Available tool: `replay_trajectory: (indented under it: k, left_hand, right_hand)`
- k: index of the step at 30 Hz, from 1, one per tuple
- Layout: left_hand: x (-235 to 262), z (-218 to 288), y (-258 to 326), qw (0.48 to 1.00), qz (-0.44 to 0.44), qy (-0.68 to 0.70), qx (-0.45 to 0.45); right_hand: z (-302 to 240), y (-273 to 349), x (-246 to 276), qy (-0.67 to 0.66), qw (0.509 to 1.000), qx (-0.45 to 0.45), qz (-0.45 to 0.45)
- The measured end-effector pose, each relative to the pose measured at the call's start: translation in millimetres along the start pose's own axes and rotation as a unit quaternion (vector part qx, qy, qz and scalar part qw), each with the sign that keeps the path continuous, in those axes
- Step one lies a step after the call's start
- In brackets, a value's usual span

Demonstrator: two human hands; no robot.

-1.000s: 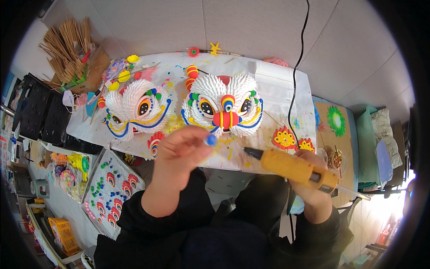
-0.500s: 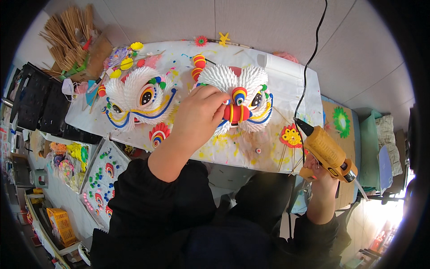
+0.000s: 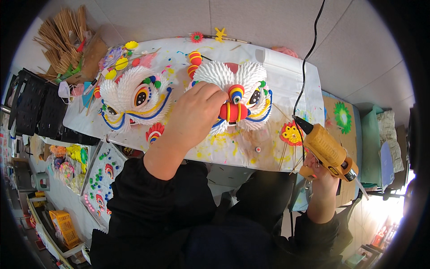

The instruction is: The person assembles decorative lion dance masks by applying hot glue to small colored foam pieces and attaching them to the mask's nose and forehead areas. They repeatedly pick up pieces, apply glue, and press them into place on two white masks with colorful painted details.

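My left hand [image 3: 195, 117] is at the left side of the right-hand lion head [image 3: 214, 73], a white feathery face. Its bent fingertips press together against the left end of the red, yellow-banded roll-shaped nose [image 3: 231, 112], and whatever they pinch is hidden. Above that nose sits a red, yellow and blue ringed eye-like piece [image 3: 236, 94]. Low on the right, my right hand [image 3: 323, 177] is wrapped round the handle of a yellow hot glue gun [image 3: 325, 144]. The gun's black nozzle points up and left, away from the lion head.
A second lion head [image 3: 117, 93] lies to the left on the paint-spotted table cover [image 3: 219, 150]. Nearby are a red-yellow flower piece [image 3: 291, 134] and a small round piece [image 3: 258, 149]. A black cord [image 3: 306, 58] hangs on the right. Bamboo sticks [image 3: 62, 40] fill a box at far left.
My left fingertips have moved slightly down onto the nose's left end; the small white-and-red round piece seen at them before is now out of sight. The glue gun stays nearly still.
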State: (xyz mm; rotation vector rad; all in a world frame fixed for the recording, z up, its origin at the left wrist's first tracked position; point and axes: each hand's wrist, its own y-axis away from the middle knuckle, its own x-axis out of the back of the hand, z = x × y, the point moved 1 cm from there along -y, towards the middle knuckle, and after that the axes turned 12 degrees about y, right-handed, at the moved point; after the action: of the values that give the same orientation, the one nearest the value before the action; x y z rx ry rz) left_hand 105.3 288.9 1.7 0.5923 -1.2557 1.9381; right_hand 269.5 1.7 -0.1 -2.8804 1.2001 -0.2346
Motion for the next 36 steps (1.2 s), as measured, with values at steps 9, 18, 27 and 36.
replay_trajectory:
  k: [9,18,27,36]
  left_hand:
    - [0.0,-3.1,-0.9,0.998,-0.01,0.053,0.01]
    - [-2.0,-12.3,2.9,0.988,0.006,0.147,0.038]
    - [-4.3,-12.9,7.4,0.989,0.02,0.141,0.043]
    - [-6.5,-15.5,9.3,0.971,0.043,0.217,0.087]
  right_hand:
    - [0.1,-0.7,2.1,0.007,1.0,0.005,-0.006]
    - [2.4,-0.6,0.2,-0.008,1.0,0.008,0.003]
    - [2.2,-2.9,-0.1,-0.004,1.0,0.015,-0.012]
    - [-1.6,-2.5,-2.5,0.005,1.0,0.016,-0.001]
